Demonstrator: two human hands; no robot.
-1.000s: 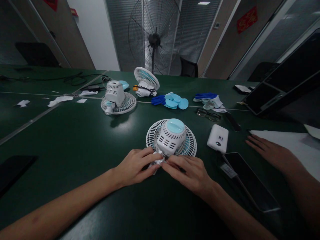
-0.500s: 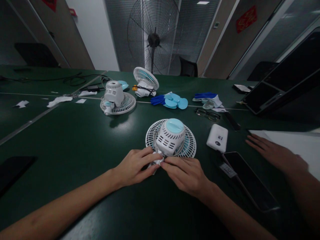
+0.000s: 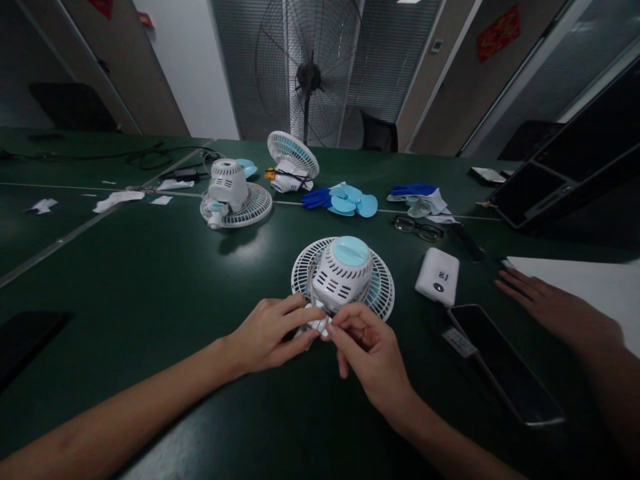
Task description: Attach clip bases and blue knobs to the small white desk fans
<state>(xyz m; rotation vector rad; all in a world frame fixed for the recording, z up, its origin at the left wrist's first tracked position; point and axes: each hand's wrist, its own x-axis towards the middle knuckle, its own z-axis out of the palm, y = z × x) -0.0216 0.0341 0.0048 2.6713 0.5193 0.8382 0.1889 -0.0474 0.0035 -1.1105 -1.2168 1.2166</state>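
While both hands, left hand [image 3: 267,333] and right hand [image 3: 370,353], pinch one white tab [image 3: 315,325]: three small fans, nearest fan [image 3: 343,273]

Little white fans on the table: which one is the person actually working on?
The nearest fan, lying grille-down. Left hand and right hand pinch a small white part at its base; the other two fans lie untouched farther back.

Bare table [image 3: 150,280] left of the fan [image 3: 343,273] — power bank [image 3: 438,275], phone [image 3: 505,363] crowd its right
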